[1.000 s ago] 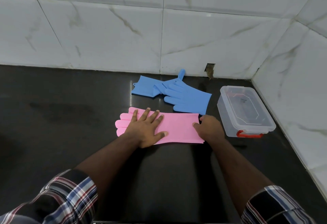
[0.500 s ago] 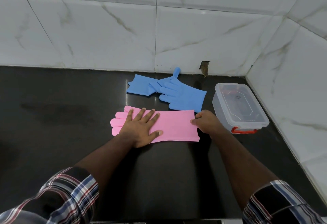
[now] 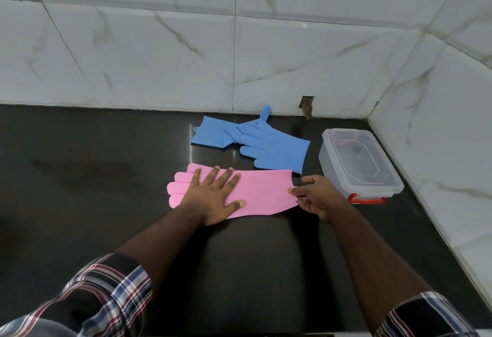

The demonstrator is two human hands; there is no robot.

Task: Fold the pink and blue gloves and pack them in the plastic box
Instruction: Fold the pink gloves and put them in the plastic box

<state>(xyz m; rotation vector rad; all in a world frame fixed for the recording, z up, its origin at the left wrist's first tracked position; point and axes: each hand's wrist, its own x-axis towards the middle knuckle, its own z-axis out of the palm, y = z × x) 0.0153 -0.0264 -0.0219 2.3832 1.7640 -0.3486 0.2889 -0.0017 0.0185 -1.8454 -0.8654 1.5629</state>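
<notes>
Left hand (image 3: pixel 213 198) lay flat, fingers spread wide, pressing the pink glove (image 3: pixel 262 192) onto the black worktop (image 3: pixel 106 176); right hand (image 3: pixel 316 195) pinched the glove's cuff edge at 3 o'clock of it, thumb on top; pink glove unfolded, its fingers pointing to 9 o'clock; blue gloves (image 3: pixel 266 144) overlapped just beyond at 12 o'clock, near the tiled wall (image 3: pixel 159 57), unfolded too; plastic box (image 3: pixel 359 163) sat at 2 o'clock of the pink glove, lid on, red clasp facing the person.
</notes>
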